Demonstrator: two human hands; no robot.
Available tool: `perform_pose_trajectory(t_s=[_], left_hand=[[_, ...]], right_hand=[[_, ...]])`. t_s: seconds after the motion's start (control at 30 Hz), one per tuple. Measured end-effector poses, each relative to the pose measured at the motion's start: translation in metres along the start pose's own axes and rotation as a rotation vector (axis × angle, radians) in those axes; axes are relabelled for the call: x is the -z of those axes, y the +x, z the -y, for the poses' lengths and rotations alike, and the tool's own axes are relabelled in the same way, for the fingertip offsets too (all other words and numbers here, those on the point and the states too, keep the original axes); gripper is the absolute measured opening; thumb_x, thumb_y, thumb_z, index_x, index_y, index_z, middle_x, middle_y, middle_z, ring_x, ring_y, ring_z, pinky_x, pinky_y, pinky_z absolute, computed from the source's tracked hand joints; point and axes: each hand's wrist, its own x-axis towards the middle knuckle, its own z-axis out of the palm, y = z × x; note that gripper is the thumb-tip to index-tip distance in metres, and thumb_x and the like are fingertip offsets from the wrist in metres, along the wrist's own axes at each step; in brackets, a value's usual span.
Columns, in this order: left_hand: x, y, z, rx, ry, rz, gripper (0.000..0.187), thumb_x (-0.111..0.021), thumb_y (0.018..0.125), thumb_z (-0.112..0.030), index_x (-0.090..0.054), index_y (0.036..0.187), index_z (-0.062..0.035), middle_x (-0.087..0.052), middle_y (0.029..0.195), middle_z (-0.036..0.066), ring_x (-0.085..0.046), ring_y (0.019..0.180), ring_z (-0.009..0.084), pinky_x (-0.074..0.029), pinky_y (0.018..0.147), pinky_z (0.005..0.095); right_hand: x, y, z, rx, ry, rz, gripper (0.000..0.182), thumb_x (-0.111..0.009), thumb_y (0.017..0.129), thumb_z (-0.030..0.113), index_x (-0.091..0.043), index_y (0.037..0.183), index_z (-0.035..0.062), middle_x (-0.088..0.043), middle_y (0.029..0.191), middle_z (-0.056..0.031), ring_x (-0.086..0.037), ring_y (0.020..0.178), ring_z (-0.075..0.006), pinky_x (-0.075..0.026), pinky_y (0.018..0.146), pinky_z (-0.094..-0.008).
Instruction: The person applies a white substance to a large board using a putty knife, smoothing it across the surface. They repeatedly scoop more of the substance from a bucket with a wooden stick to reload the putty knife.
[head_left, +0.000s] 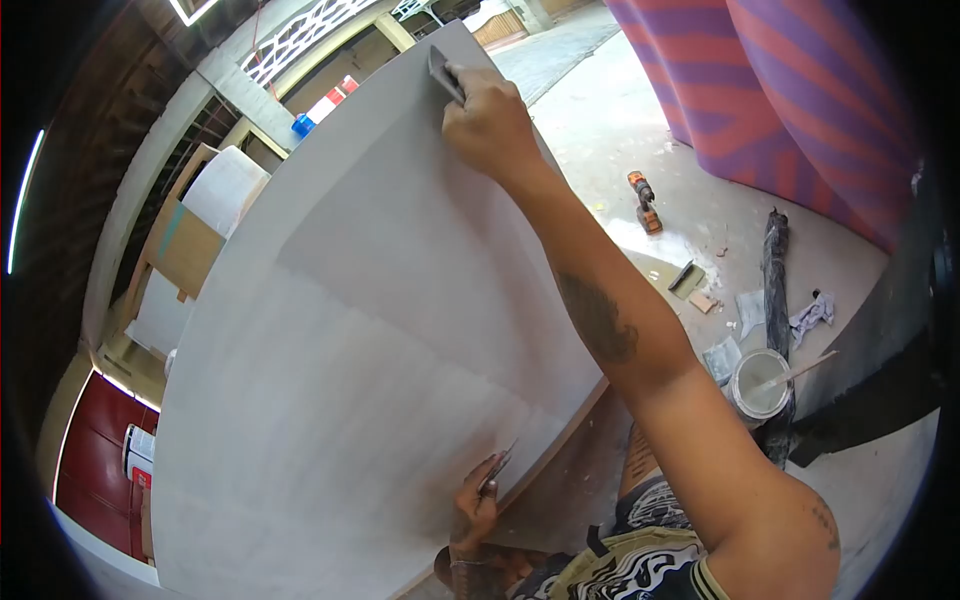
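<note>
A large pale grey panel [350,330] with smooth, patchy filler-like shading fills the middle of the view. My right hand [488,125] is closed around a flat grey spreader [441,74], its blade against the panel near the top edge. Lower down, my left hand [478,502] is closed on a thin-bladed tool that looks like a putty knife [500,462], close to the panel's lower right edge. Much of that tool's handle is hidden by my fingers.
On the floor to the right lie an orange-black cordless drill [645,203], an open bucket [760,384] with a stick in it, a black wrapped roll [775,270] and a crumpled rag [812,316]. A pink-purple striped form [780,90] stands behind. Boxes [185,250] stand left.
</note>
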Motion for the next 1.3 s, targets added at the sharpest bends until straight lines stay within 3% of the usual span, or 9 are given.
perform_pose_trajectory(t_s=[0.37, 0.5, 0.63, 0.77, 0.83, 0.9, 0.97, 1.07, 1.3], left_hand=[[0.013, 0.011, -0.004, 0.042, 0.000, -0.034, 0.038, -0.051, 0.093, -0.002, -0.059, 0.130, -0.0020, -0.066, 0.122, 0.020, -0.063, 0.116, 0.0292, -0.045, 0.100, 0.0343], [0.009, 0.013, 0.002, -0.074, 0.003, -0.095, 0.035, -0.052, 0.096, -0.012, -0.061, 0.127, -0.0006, -0.055, 0.076, 0.002, -0.045, 0.066, 0.0096, -0.042, 0.064, 0.0253], [0.006, 0.016, 0.005, -0.118, 0.021, -0.116, 0.035, -0.052, 0.097, -0.015, -0.061, 0.127, -0.0007, -0.054, 0.074, 0.002, -0.045, 0.067, 0.0102, -0.043, 0.065, 0.0266], [0.008, 0.007, -0.009, 0.042, -0.051, -0.044, 0.036, -0.049, 0.095, -0.004, -0.059, 0.129, -0.0029, -0.066, 0.118, 0.021, -0.063, 0.115, 0.0229, -0.044, 0.100, 0.0319], [0.012, 0.003, -0.015, 0.195, -0.013, -0.034, 0.033, -0.050, 0.097, -0.009, -0.059, 0.128, -0.0017, -0.068, 0.113, 0.017, -0.062, 0.108, 0.0184, -0.045, 0.096, 0.0308], [0.010, 0.000, -0.001, 0.139, -0.065, -0.110, 0.032, -0.051, 0.099, -0.016, -0.060, 0.126, -0.0003, -0.068, 0.106, 0.013, -0.061, 0.099, 0.0144, -0.046, 0.090, 0.0297], [-0.002, -0.003, 0.041, -0.105, -0.221, -0.275, 0.035, -0.051, 0.102, -0.024, -0.062, 0.124, 0.0014, -0.067, 0.098, 0.007, -0.058, 0.089, 0.0109, -0.047, 0.082, 0.0286], [0.001, -0.007, 0.048, -0.072, -0.332, -0.332, 0.042, -0.054, 0.102, -0.037, -0.062, 0.120, 0.0002, -0.062, 0.092, -0.004, -0.055, 0.077, 0.0093, -0.045, 0.067, 0.0276], [0.014, -0.026, 0.060, 0.114, -0.562, -0.397, 0.037, -0.051, 0.102, -0.034, -0.060, 0.116, 0.0001, -0.064, 0.106, 0.006, -0.059, 0.098, 0.0140, -0.047, 0.088, 0.0310]], right_hand=[[-0.025, -0.083, 0.096, 0.202, 0.081, 0.037, 0.054, -0.062, 0.070, 0.007, -0.060, 0.124, -0.0015, -0.056, 0.128, -0.0157, -0.050, 0.112, -0.0360, -0.040, 0.096, -0.0444], [-0.037, -0.111, 0.131, 0.253, 0.123, 0.090, 0.060, -0.065, 0.067, 0.005, -0.058, 0.126, -0.0026, -0.055, 0.128, -0.0154, -0.050, 0.113, -0.0345, -0.041, 0.092, -0.0437], [-0.047, -0.144, 0.156, 0.338, 0.177, 0.165, 0.057, -0.064, 0.067, 0.002, -0.059, 0.123, -0.0022, -0.055, 0.129, -0.0154, -0.050, 0.114, -0.0320, -0.041, 0.090, -0.0431], [-0.043, -0.178, 0.132, 0.598, 0.028, 0.304, 0.050, -0.065, 0.075, 0.007, -0.058, 0.124, 0.0025, -0.056, 0.129, -0.0140, -0.051, 0.116, -0.0319, -0.039, 0.095, -0.0428], [-0.019, -0.168, 0.117, 0.541, 0.011, 0.320, 0.050, -0.067, 0.077, 0.011, -0.057, 0.125, 0.0045, -0.056, 0.129, -0.0135, -0.052, 0.116, -0.0323, -0.039, 0.097, -0.0441], [0.009, -0.140, 0.098, 0.433, 0.061, 0.255, 0.050, -0.067, 0.080, 0.016, -0.054, 0.126, 0.0063, -0.057, 0.128, -0.0138, -0.054, 0.116, -0.0341, -0.040, 0.097, -0.0466], [0.013, -0.093, 0.059, 0.234, -0.026, 0.050, 0.045, -0.058, 0.081, 0.005, -0.054, 0.125, 0.0002, -0.058, 0.123, -0.0217, -0.055, 0.113, -0.0385, -0.041, 0.097, -0.0446], [0.008, -0.029, -0.010, 0.031, -0.094, -0.122, 0.048, -0.050, 0.081, 0.005, -0.052, 0.129, 0.0002, -0.056, 0.124, -0.0227, -0.052, 0.114, -0.0426, -0.041, 0.099, -0.0492], [-0.013, -0.016, 0.001, 0.033, -0.027, -0.058, 0.049, -0.052, 0.078, 0.008, -0.056, 0.126, -0.0024, -0.058, 0.116, -0.0242, -0.054, 0.109, -0.0429, -0.044, 0.097, -0.0488]])
